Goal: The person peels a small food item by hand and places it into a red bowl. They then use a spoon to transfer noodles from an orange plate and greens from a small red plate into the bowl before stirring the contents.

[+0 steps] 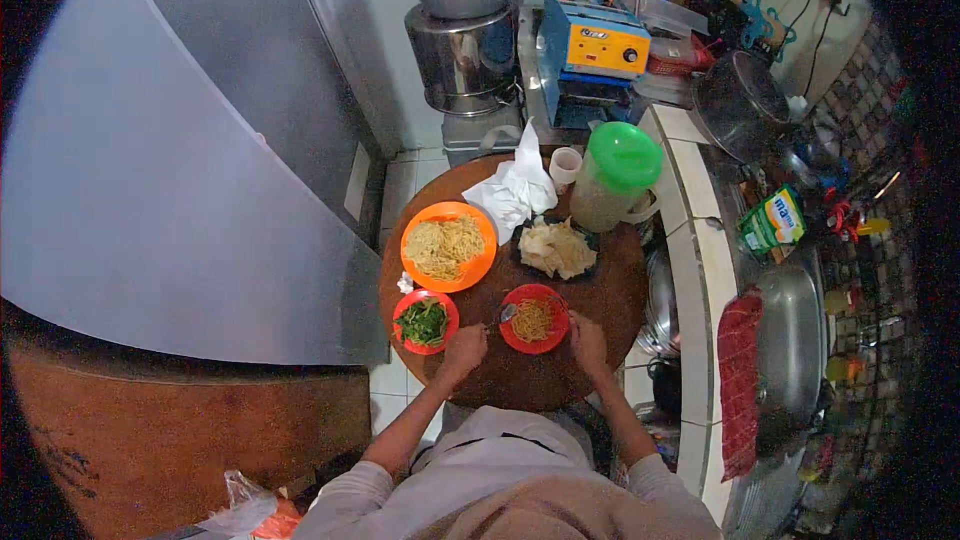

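A red plate [534,345] with noodles [531,320] on it lies near the front of the round table. My left hand [467,348] is closed round the handle of a spoon [508,313], whose bowl reaches over the plate's left edge. At the plate's right edge is my right hand [588,342], its fingers closed; what they hold is too small to make out. Beside my left hand stands a second red plate with green leafy vegetables [422,321]. Behind it, an orange plate [412,275] carries more noodles.
Pale crackers [556,247] lie on a dark dish farther back. White crumpled paper [515,190], a cup [565,165] and a green-lidded pitcher [620,180] stand on the round table [500,388]. To the right are a tiled counter [697,320] and a sink [790,340].
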`<state>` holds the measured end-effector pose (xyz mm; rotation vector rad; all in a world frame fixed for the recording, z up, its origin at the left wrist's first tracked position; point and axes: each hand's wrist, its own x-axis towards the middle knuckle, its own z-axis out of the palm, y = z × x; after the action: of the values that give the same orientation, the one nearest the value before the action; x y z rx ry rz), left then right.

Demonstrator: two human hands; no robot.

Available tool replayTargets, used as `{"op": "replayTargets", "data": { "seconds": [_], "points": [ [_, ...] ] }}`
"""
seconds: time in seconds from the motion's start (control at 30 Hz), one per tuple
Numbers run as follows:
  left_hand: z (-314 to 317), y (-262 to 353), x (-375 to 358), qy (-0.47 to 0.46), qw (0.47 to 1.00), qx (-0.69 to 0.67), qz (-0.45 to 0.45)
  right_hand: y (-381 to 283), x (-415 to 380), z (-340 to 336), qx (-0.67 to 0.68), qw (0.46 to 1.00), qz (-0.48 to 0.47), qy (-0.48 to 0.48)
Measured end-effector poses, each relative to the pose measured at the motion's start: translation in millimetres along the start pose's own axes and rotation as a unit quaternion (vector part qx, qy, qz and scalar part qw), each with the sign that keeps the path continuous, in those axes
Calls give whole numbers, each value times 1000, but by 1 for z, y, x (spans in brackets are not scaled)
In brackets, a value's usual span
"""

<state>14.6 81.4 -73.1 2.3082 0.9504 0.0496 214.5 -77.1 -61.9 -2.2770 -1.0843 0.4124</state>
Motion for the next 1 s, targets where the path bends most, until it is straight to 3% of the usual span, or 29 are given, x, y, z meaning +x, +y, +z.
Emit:
{"op": "replayTargets", "data": {
  "seconds": [0.03, 0.1, 0.23, 0.3, 0.4, 0.53, 0.6, 0.63, 0.7, 0.8, 0.93, 1.0],
  "points": [
    [3, 1, 1, 0, 1000, -2, 0, -4, -2, 2, -2, 1000, 0, 0],
    [7, 2, 4, -12, 999, 44, 10, -16, -7, 7, -154, 972, 102, -148],
    [4, 9, 2, -32, 996, 80, -4, 3, -17, 23, -63, 994, 41, -81],
    [3, 13, 0, -5, 996, 91, -11, -1, -22, 15, -32, 998, 33, 32],
    [1, 19, 2, -34, 994, 92, -47, 9, -23, 20, -70, 995, 61, -21],
    [15, 18, 8, -99, 988, 121, -4, 8, -33, 40, -15, 999, 36, 9],
    [16, 24, 5, -85, 991, 104, 4, -2, -36, 30, -40, 990, 103, -83],
    [12, 28, 4, -86, 991, 104, 3, 3, -37, 31, -40, 990, 103, -84],
    [0, 36, 4, -105, 987, 123, -15, 14, -35, 31, -59, 998, 10, 4],
    [2, 21, 3, -59, 994, 80, 38, -34, -31, -13, 51, 997, 50, 23],
    [3, 20, 2, -33, 994, 81, 63, 4, -37, 21, -20, 1000, 8, 7],
    [3, 24, 7, -87, 991, 97, 0, 4, -37, 26, -53, 996, 53, -48]
  ]
}}
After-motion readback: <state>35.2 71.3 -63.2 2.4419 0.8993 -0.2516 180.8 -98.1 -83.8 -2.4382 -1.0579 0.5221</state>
